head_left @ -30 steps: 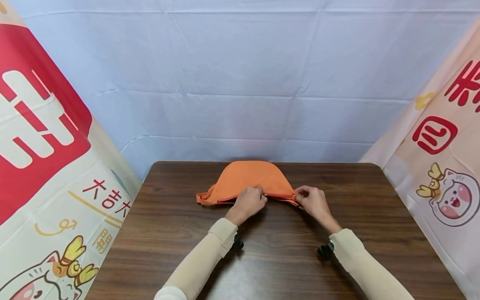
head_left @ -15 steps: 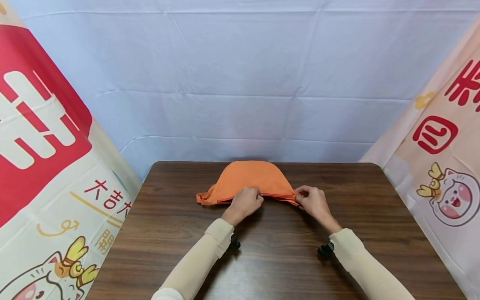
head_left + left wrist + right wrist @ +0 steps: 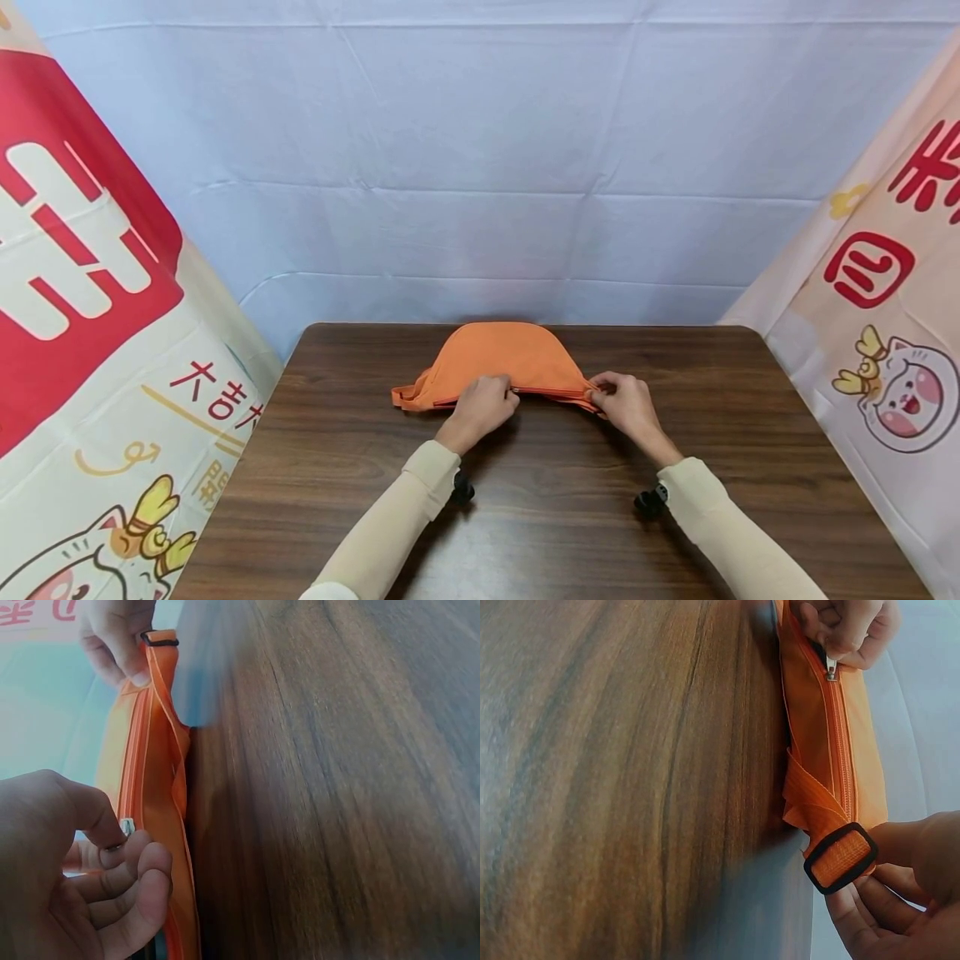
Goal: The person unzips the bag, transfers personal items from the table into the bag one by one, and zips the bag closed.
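Observation:
An orange waist bag (image 3: 510, 354) lies at the far side of the table, its zipper (image 3: 841, 742) facing the person. My left hand (image 3: 483, 410) pinches the metal zipper pull (image 3: 127, 826) between thumb and forefinger, near the middle of the bag. The zipper teeth are joined from the pull to the bag's right end; left of it the opening gapes, partly hidden by the hand. At the right end, my right hand (image 3: 628, 406) pinches the bag's corner beside the strap (image 3: 814, 799) with its black buckle (image 3: 841, 858).
The brown wooden table (image 3: 570, 517) ends just behind the bag, against a pale blue cloth backdrop (image 3: 480, 167). Printed banners hang at the left (image 3: 97, 350) and right (image 3: 885, 333). A strap loop (image 3: 403, 397) sticks out at the bag's left end.
My left hand has slid left along the zipper with the pull, and a longer joined stretch shows behind it. The right hand has stayed at the right corner; the bag has kept its place.

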`<state>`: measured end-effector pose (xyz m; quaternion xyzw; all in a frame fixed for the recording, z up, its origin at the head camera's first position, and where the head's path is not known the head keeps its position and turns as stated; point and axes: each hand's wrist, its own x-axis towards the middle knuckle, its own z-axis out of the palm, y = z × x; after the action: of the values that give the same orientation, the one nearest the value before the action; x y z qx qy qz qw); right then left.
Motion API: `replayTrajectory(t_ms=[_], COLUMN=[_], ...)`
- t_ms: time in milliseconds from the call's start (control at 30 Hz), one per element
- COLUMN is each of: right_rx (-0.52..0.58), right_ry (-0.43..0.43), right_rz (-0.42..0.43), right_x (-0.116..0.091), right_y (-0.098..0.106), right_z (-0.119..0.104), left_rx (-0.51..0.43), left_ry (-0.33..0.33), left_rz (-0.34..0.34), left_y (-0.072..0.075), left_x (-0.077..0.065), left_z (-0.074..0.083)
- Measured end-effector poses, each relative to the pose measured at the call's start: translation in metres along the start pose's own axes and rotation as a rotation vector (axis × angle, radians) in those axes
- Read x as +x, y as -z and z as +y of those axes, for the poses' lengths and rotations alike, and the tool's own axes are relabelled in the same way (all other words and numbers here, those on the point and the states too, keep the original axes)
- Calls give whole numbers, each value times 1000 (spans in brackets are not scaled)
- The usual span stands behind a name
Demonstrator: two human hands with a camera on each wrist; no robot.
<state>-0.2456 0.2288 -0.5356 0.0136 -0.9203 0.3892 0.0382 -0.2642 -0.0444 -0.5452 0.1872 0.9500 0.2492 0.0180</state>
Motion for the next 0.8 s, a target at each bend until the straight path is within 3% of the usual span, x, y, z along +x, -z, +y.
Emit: replayTrajectory(t_ms=[800], right_rx=[-8], right_ry=[4], right_rz=[11], right_x=[-1], right_y=[1], right_z=[0], left_rx=[-33], left_ry=[12], left_rz=[49], left_y=[6], left_x=[-13], left_z=[-21])
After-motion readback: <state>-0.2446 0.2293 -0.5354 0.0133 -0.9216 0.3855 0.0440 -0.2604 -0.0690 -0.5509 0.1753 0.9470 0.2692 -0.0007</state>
